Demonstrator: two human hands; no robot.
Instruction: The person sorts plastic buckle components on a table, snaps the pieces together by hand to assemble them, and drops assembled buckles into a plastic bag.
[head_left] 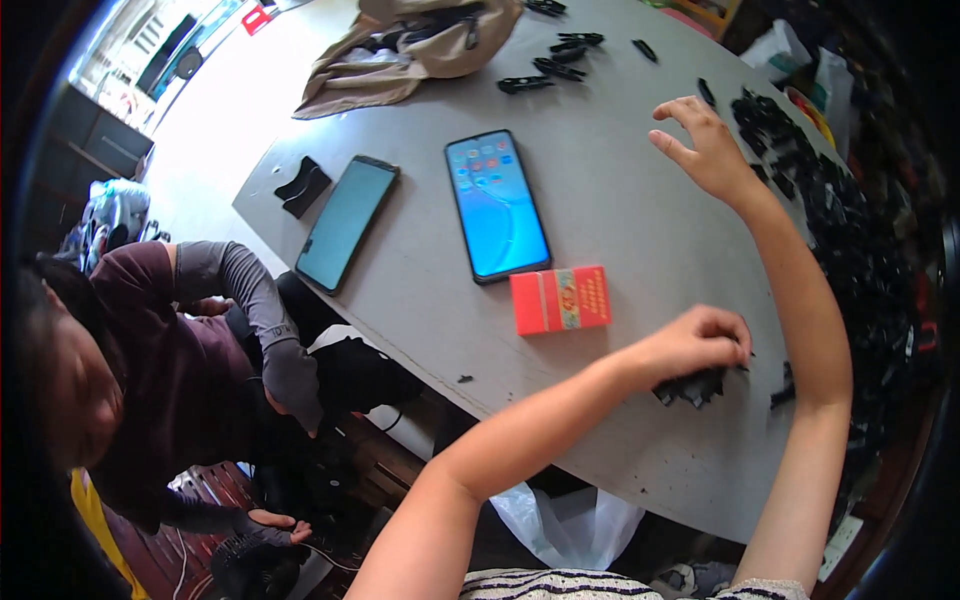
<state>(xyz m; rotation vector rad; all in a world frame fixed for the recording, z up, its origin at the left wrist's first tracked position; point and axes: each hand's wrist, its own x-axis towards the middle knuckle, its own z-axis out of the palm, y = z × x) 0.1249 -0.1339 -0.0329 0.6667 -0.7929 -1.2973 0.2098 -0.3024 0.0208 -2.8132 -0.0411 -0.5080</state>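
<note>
My left hand (697, 347) is closed, its fingers curled down at a small cluster of black plastic pieces (690, 389) on the table. What its fingertips pinch is mostly hidden; a dark bit shows beside them. Farther back, my right hand (705, 150) hovers near the table's right side with thumb and fingers apart and nothing between them. Just right of it lies a large heap of black plastic parts (800, 165). One slim black piece (706, 92) rests on the table near its fingers.
Left of my left hand sit a red box (560, 300), a lit smartphone (497, 205), a darker-screened phone (348, 222) and a black stand (301, 187). Several black clips (556, 68) and a tan cloth garment (410, 55) lie at the back. A person (190, 350) sits at the left edge.
</note>
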